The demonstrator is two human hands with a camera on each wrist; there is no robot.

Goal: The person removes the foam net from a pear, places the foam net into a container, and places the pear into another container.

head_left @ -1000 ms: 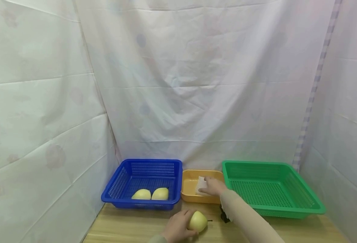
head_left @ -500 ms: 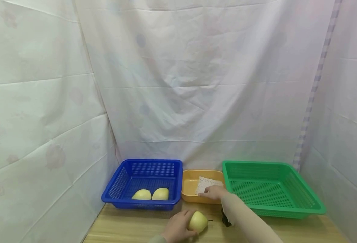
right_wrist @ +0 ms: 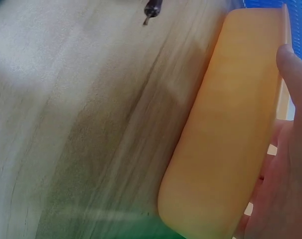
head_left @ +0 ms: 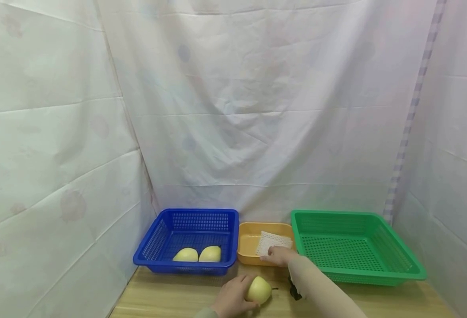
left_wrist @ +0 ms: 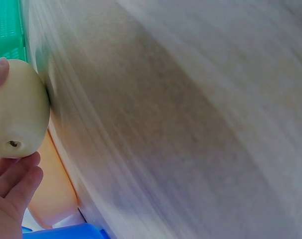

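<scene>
On the wooden table, my left hand grips a pale yellow pear, which lies on its side with its dark stem pointing right. The left wrist view shows the thumb on one side of this pear and fingertips at its dimpled end. My right hand is over the front rim of a small orange tray. A white foam fruit net lies flat in that tray, its near edge under my right fingers. In the right wrist view the thumb lies along the tray rim; I cannot tell whether the fingers pinch the net.
A blue basket with two pears stands left of the tray. To the right is a green basket. A small black object shows below my right forearm. White curtains hang behind and at both sides.
My right hand has drawn back from the middle of the orange tray to its front rim, uncovering more of the foam net. The left hand and its pear have not moved.
</scene>
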